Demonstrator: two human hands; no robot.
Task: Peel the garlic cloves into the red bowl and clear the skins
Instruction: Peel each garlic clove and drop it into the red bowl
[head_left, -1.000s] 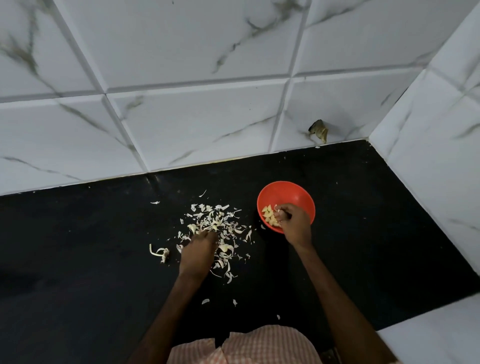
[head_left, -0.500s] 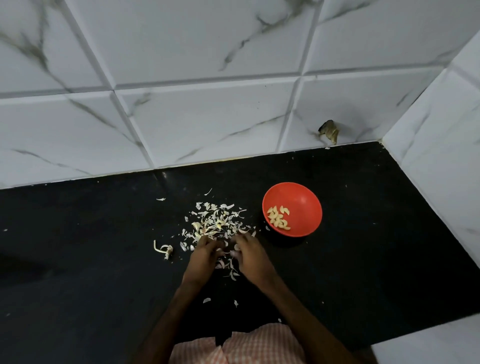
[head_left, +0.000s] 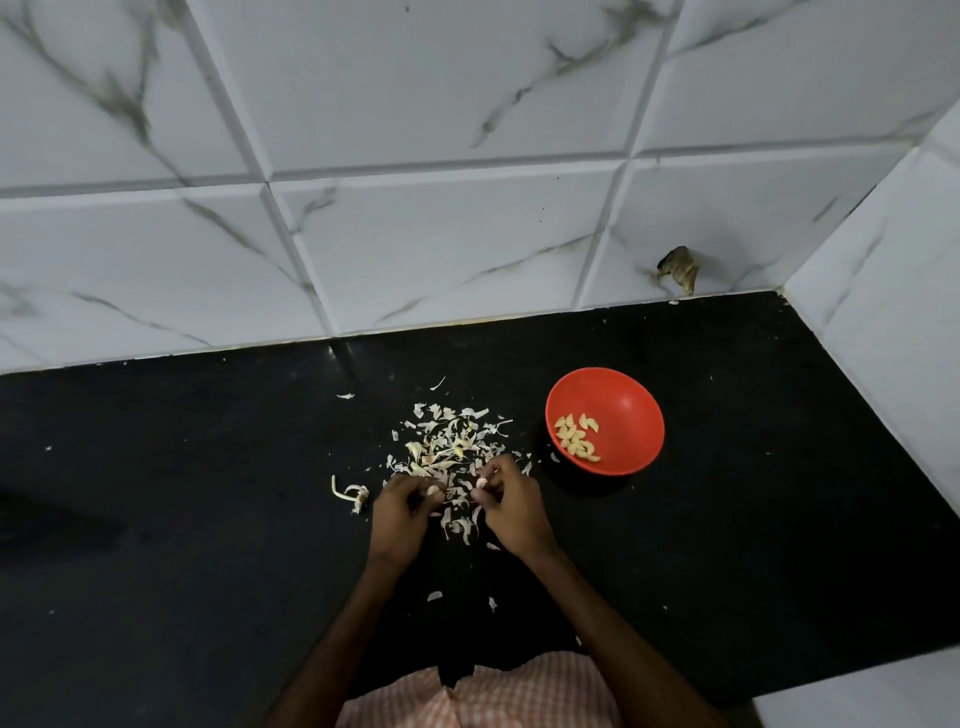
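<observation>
Garlic cloves (head_left: 431, 489) in left hand (head_left: 402, 514), right hand (head_left: 511, 506); skins (head_left: 447, 447), red bowl (head_left: 631, 415) near.

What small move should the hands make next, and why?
Probably peel the right clove pinched in the right hand; it looks unpeeled. The left hand pinches the left clove, and the red bowl holds only peeled cloves.

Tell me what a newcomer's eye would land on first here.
The red bowl stands out brightest, sitting on the black counter right of centre with peeled cloves inside. Left of it lies a pale heap of garlic skins. At the heap's near edge, the left hand and right hand each pinch a small garlic piece.
</observation>
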